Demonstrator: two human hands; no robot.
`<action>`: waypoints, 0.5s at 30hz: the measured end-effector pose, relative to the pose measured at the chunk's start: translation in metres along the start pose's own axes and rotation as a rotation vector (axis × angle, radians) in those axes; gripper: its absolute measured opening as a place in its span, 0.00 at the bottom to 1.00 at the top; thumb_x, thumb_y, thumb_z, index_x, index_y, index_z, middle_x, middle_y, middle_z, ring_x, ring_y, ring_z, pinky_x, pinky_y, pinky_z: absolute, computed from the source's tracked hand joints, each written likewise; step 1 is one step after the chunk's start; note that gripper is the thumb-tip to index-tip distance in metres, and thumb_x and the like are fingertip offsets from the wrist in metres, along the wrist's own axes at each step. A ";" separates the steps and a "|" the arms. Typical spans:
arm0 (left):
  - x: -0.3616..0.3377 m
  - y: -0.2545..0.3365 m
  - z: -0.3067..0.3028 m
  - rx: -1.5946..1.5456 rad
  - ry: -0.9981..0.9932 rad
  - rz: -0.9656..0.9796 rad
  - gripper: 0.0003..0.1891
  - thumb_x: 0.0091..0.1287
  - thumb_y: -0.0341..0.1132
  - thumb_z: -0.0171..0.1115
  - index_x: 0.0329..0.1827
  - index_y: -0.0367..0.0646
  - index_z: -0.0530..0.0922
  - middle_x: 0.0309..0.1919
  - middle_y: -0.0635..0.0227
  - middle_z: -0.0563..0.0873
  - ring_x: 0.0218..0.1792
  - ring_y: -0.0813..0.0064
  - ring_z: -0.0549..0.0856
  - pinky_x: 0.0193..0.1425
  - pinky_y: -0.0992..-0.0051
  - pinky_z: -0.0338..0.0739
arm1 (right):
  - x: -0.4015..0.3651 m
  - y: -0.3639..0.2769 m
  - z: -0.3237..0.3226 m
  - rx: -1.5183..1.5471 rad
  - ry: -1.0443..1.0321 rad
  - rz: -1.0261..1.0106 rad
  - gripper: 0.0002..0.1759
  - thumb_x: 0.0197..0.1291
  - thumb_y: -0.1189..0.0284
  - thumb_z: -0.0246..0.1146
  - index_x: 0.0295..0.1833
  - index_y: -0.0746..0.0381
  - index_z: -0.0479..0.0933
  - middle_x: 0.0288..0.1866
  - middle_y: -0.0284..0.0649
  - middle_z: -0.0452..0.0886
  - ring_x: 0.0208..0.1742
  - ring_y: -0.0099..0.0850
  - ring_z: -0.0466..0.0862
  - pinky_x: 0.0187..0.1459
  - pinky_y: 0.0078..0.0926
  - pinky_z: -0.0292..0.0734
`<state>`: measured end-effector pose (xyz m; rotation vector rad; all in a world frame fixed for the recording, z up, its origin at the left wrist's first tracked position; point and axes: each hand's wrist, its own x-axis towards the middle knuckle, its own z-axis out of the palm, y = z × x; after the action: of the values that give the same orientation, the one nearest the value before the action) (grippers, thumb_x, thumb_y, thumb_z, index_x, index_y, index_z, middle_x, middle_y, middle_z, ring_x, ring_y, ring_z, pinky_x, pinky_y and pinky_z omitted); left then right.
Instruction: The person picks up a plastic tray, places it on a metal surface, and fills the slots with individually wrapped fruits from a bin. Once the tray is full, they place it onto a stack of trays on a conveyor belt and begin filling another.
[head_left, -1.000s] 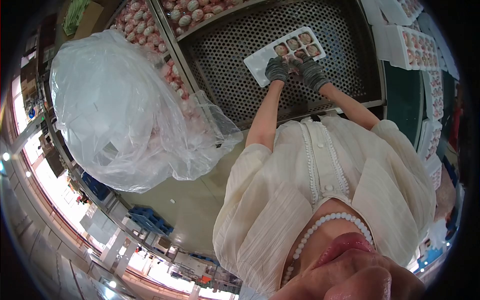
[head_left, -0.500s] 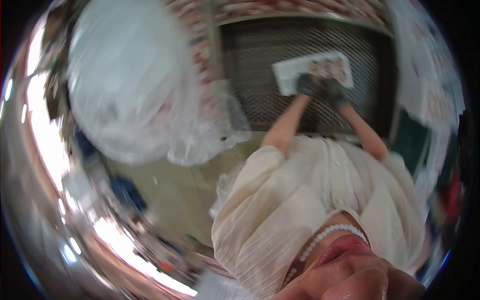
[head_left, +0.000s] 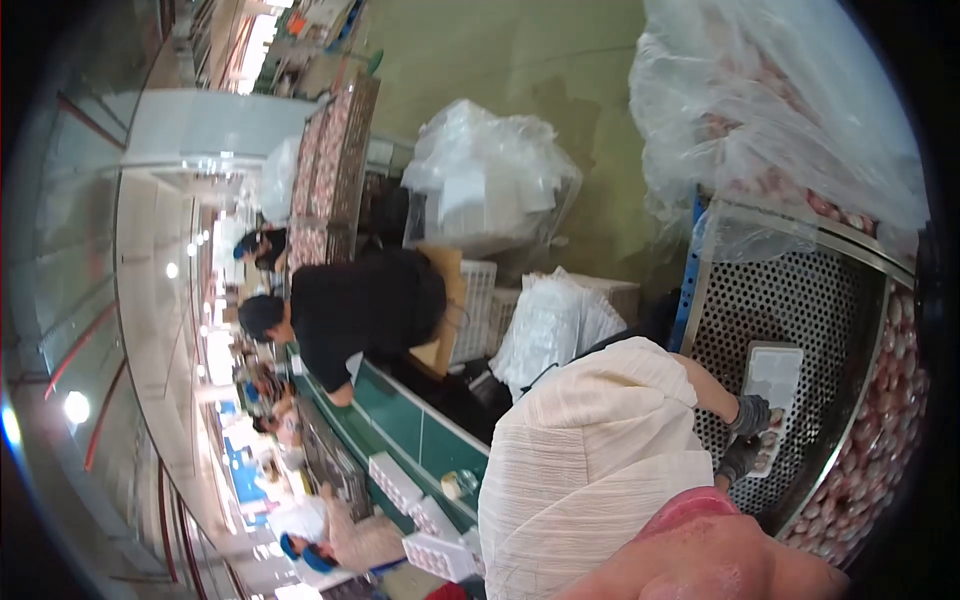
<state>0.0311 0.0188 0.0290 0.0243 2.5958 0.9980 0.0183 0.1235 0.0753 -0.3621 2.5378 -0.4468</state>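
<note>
A white compartmented tray (head_left: 775,368) lies on a dark perforated metal surface (head_left: 785,285) at the right. Its upper part shows bare cells; small round reddish-white bulbs (head_left: 768,447) sit toward its lower end. My left hand (head_left: 751,414), in a grey glove, is over the tray's near edge, its fingers curled at the bulbs. Just below it, my right hand (head_left: 738,461), also gloved in grey, reaches the same end with bent fingers. Whatever the fingertips pinch is too small and covered to make out.
Many reddish-white bulbs (head_left: 880,440) lie beyond the metal rim. Clear plastic sheeting (head_left: 740,110) covers a heap at upper right. A green conveyor (head_left: 420,425) carries white trays (head_left: 440,555). A person in black (head_left: 365,305) stands beside it, and others work farther off.
The view has swung and turned, bringing the conveyor and co-workers into sight. The tray and both hands now appear lower and farther right; my hands remain at the tray.
</note>
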 end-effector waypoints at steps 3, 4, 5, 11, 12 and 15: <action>0.004 0.002 0.004 -0.007 -0.009 -0.027 0.20 0.40 0.42 0.56 0.37 0.42 0.71 0.29 0.58 0.77 0.33 0.65 0.76 0.37 0.67 0.70 | 0.008 0.005 0.002 -0.021 -0.006 -0.025 0.17 0.52 0.67 0.49 0.45 0.66 0.67 0.38 0.47 0.74 0.39 0.36 0.74 0.40 0.28 0.67; 0.004 0.002 0.005 -0.006 -0.017 -0.035 0.21 0.40 0.42 0.56 0.38 0.42 0.71 0.29 0.58 0.77 0.33 0.64 0.76 0.37 0.67 0.70 | 0.011 0.008 0.003 -0.025 -0.005 -0.035 0.17 0.52 0.67 0.49 0.45 0.66 0.67 0.38 0.47 0.74 0.39 0.36 0.74 0.40 0.28 0.67; 0.005 0.002 0.005 -0.010 -0.022 -0.044 0.21 0.40 0.42 0.56 0.39 0.42 0.70 0.30 0.58 0.77 0.34 0.64 0.76 0.37 0.67 0.70 | 0.013 0.009 0.004 -0.032 -0.011 -0.044 0.17 0.52 0.67 0.49 0.45 0.66 0.67 0.38 0.47 0.74 0.39 0.36 0.74 0.40 0.28 0.67; -0.018 0.014 0.001 -0.109 0.293 -0.123 0.17 0.42 0.41 0.55 0.34 0.42 0.72 0.28 0.58 0.78 0.32 0.63 0.77 0.35 0.64 0.69 | 0.023 0.015 0.006 -0.048 -0.021 -0.075 0.17 0.52 0.67 0.49 0.45 0.66 0.67 0.39 0.47 0.74 0.40 0.36 0.74 0.40 0.28 0.67; -0.025 0.016 -0.007 -0.126 0.282 -0.104 0.17 0.42 0.41 0.55 0.34 0.42 0.72 0.28 0.58 0.78 0.32 0.63 0.77 0.35 0.64 0.69 | 0.026 0.016 0.006 -0.047 -0.021 -0.082 0.17 0.52 0.67 0.49 0.45 0.66 0.67 0.39 0.47 0.74 0.40 0.36 0.74 0.40 0.28 0.67; -0.025 0.015 -0.014 -0.128 0.247 -0.083 0.16 0.42 0.41 0.55 0.33 0.42 0.73 0.27 0.58 0.78 0.32 0.63 0.77 0.35 0.64 0.69 | 0.029 0.017 0.007 -0.045 -0.025 -0.087 0.17 0.52 0.67 0.49 0.45 0.66 0.66 0.39 0.47 0.74 0.40 0.36 0.74 0.41 0.28 0.67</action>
<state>0.0479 0.0174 0.0567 -0.2530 2.7182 1.2018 -0.0043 0.1275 0.0500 -0.4931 2.5181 -0.4158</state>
